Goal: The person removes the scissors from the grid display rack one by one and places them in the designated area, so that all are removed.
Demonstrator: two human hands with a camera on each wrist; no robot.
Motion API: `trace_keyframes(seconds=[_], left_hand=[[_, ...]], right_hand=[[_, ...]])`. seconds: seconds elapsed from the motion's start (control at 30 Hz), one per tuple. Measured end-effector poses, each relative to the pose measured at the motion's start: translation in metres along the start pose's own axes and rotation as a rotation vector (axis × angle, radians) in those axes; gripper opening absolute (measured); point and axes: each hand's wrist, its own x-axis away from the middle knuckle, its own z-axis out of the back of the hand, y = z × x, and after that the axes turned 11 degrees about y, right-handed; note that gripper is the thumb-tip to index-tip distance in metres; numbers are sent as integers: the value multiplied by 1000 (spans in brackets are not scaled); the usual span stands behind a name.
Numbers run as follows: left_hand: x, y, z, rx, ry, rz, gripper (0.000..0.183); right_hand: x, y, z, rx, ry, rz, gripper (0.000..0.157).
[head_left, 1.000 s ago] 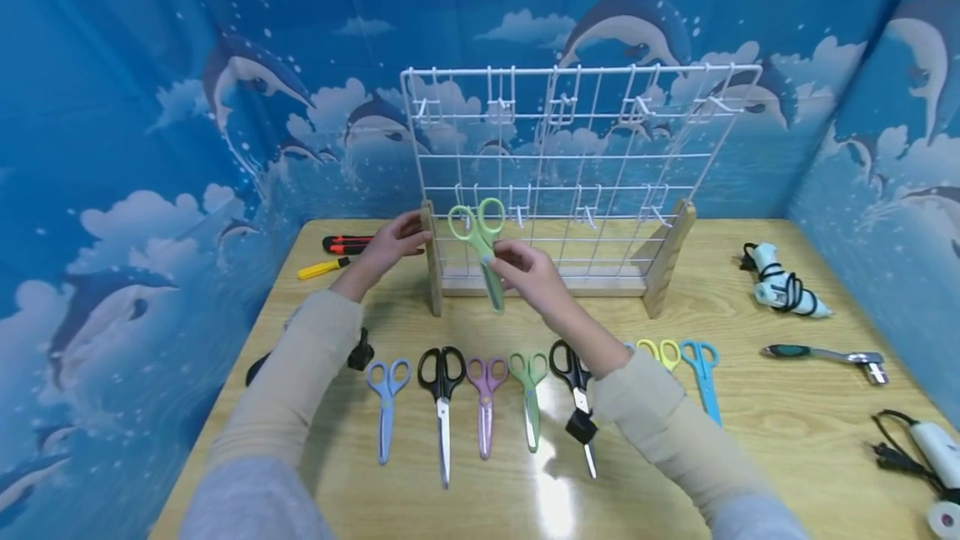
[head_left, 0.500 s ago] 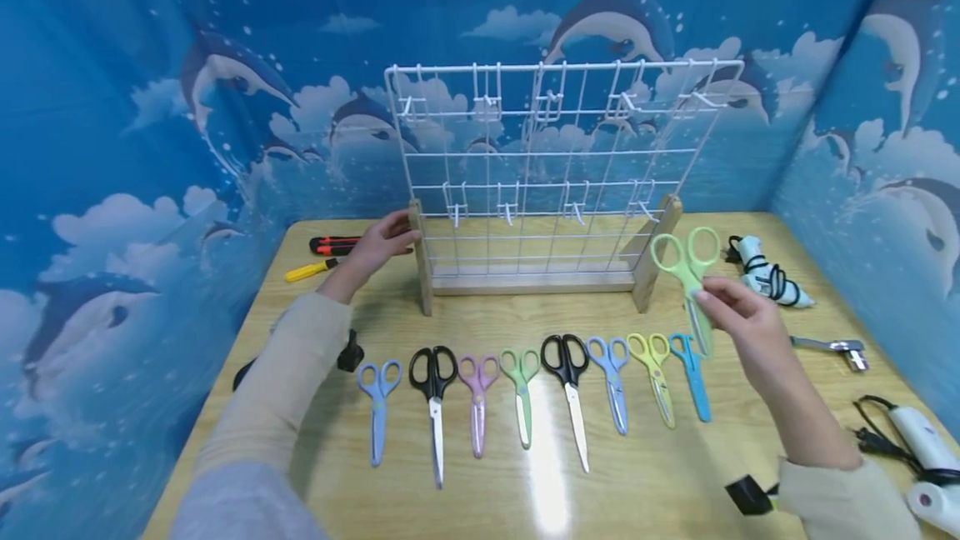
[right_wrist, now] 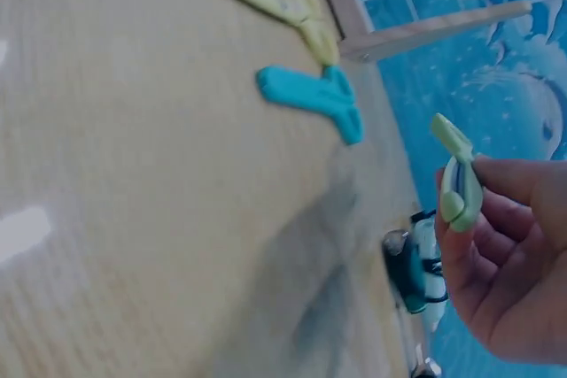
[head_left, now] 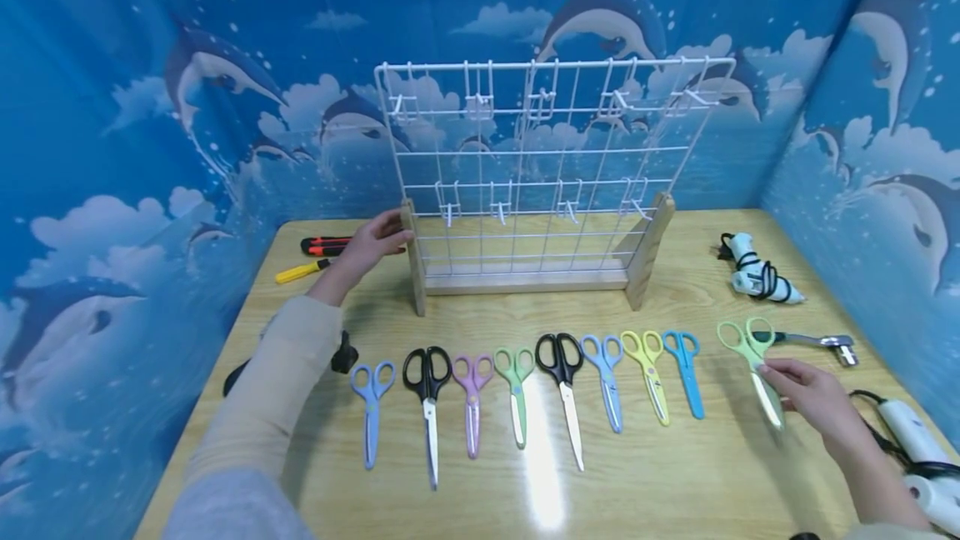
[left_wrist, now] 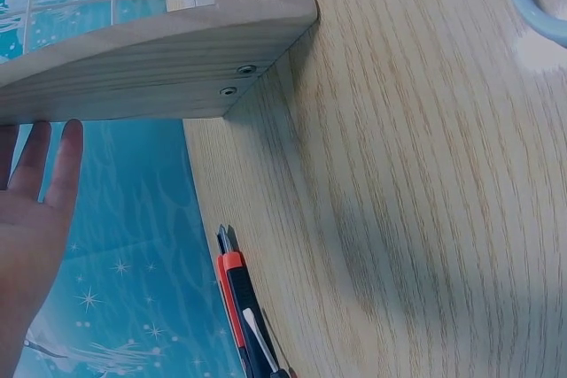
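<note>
My right hand [head_left: 813, 397] pinches a pair of light green scissors [head_left: 752, 354], handles pointing away, over the right part of the table. In the right wrist view the scissors [right_wrist: 462, 192] show edge-on between thumb and fingers. My left hand [head_left: 365, 248] rests at the left wooden leg [head_left: 412, 265] of a white wire rack [head_left: 525, 153]; in the left wrist view straight fingertips touch the leg's edge. Several scissors lie in a row in front of the rack, from blue ones [head_left: 371, 402] at the left to bright blue ones [head_left: 686, 377] at the right.
White hooks hang on the rack in two rows. Box cutters [head_left: 322, 246] and a yellow-handled tool [head_left: 300, 272] lie at the back left. At the right are a corded glue gun [head_left: 761, 273], a ratchet wrench [head_left: 821, 341] and a white corded device [head_left: 915, 432].
My right hand has carried the green scissors from in front of the rack to the right and lower, beyond the end of the row. My left hand has stayed at the rack's leg.
</note>
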Motion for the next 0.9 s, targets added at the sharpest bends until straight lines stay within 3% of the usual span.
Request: trace_keyframes(seconds=[0.13, 0.37, 0.5, 0.7, 0.9], left_hand=[[-4, -6, 0, -8, 2, -14, 60], [-4, -5, 0, 2, 4, -9, 58], [-3, -4, 0, 6, 1, -11, 60], [-1, -1, 0, 0, -4, -2, 61], [9, 11, -3, 25, -9, 10, 55]], right_hand=[[7, 3, -8, 87, -8, 11, 73], [38, -40, -14, 129, -35, -81, 75], [48, -53, -18, 200, 2, -76, 69], [50, -50, -26, 292, 105, -2, 59], [54, -51, -34, 374, 195, 57, 47]])
